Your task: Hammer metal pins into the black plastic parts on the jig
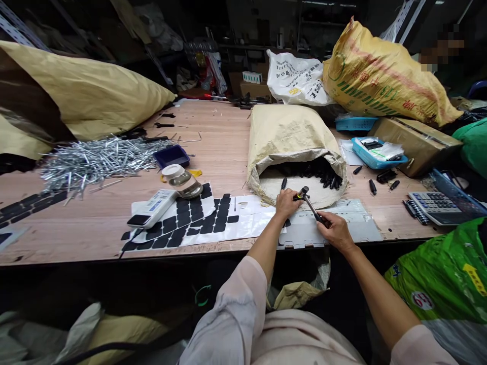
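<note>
My left hand (286, 204) is closed around a small black cylindrical part (284, 183), whose end sticks up above the fingers. In my right hand (335, 230) is the dark handle of a ratchet wrench (311, 205) with a shiny metal shaft. The wrench's round head meets the left fingers, and the exact contact there is hidden. Just beyond both hands lies an open woven sack (297, 126), its mouth toward me, with many black parts (329, 177) inside. A grey sheet (342, 225) lies on the table beneath my hands.
To the left are a heap of metal rods (102, 162), a dark blue tray (172, 156), a glass jar (184, 181), a white device (152, 209) and black stickers (182, 213). On the right stand a blue basket (378, 157), a cardboard box (418, 142) and a calculator (437, 205).
</note>
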`<state>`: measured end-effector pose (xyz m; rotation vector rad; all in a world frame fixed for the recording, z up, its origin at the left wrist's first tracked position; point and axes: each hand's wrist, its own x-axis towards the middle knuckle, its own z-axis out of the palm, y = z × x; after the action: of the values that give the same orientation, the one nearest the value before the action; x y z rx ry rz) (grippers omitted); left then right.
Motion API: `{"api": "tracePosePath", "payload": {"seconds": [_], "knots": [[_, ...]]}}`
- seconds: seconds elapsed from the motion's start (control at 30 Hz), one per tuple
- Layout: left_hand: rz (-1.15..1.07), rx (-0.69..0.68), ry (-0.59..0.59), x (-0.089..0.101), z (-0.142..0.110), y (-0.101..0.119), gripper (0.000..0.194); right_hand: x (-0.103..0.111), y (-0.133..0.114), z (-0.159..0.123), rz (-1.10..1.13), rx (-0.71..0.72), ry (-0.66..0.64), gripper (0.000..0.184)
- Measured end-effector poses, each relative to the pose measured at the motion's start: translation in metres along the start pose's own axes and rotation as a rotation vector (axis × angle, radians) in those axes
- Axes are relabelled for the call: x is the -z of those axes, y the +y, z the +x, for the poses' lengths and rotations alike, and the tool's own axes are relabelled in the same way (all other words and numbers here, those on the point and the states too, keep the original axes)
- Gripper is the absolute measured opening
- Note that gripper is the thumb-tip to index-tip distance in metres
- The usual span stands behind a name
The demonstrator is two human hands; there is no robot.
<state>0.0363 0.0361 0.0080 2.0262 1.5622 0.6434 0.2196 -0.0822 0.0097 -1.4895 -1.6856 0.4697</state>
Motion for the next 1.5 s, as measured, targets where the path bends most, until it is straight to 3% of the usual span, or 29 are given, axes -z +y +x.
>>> {"api": "tracePosePath", "payload": {"seconds": [0.2,0.4,0.47,0.57,0.73,0.83,0.9,1.0,1.13,1.23,1.3,1.37,1.5], "knots": [[-0.035,-0.023,0.001,0.000,0.001,-0.002,0.018,-0.006,0.021,0.000,0.281,-0.218,0.073,0.042],[-0.048,-0.051,0.072,0.008,-0.009,0.006,0.018,-0.007,0.028,0.007,0.488,-0.301,0.162,0.045],[-0.065,-0.132,0.165,0.015,-0.033,0.010,0.020,-0.007,0.028,0.007,0.495,-0.301,0.142,0.044],[-0.092,-0.329,0.259,0.021,-0.091,0.010,0.018,-0.007,0.029,0.006,0.482,-0.288,0.118,0.043],[-0.003,-0.480,0.198,0.014,-0.186,-0.007,0.016,-0.007,0.032,0.004,0.463,-0.286,0.095,0.045],[0.054,-0.519,0.148,0.011,-0.202,-0.011,0.024,-0.007,0.031,0.003,0.435,-0.268,0.093,0.044],[0.064,-0.519,0.176,0.015,-0.189,-0.007,0.023,-0.007,0.029,0.003,0.415,-0.256,0.094,0.043],[0.059,-0.394,0.271,0.026,-0.134,0.005,0.015,-0.007,0.026,0.002,0.397,-0.246,0.090,0.042],[0.078,0.002,0.335,0.035,-0.032,0.011,0.020,-0.008,0.027,0.003,0.393,-0.259,0.089,0.043],[0.148,0.238,0.315,0.035,0.024,0.005,0.030,-0.008,0.029,0.004,0.389,-0.276,0.103,0.045],[0.185,0.302,0.248,0.032,0.042,-0.001,0.029,-0.009,0.029,0.004,0.388,-0.272,0.113,0.044],[0.205,0.273,0.176,0.030,0.046,-0.004,0.022,-0.009,0.028,0.005,0.391,-0.268,0.123,0.043],[0.143,-0.010,0.012,0.021,0.026,-0.004,0.018,-0.008,0.025,0.005,0.404,-0.275,0.126,0.045]]}}
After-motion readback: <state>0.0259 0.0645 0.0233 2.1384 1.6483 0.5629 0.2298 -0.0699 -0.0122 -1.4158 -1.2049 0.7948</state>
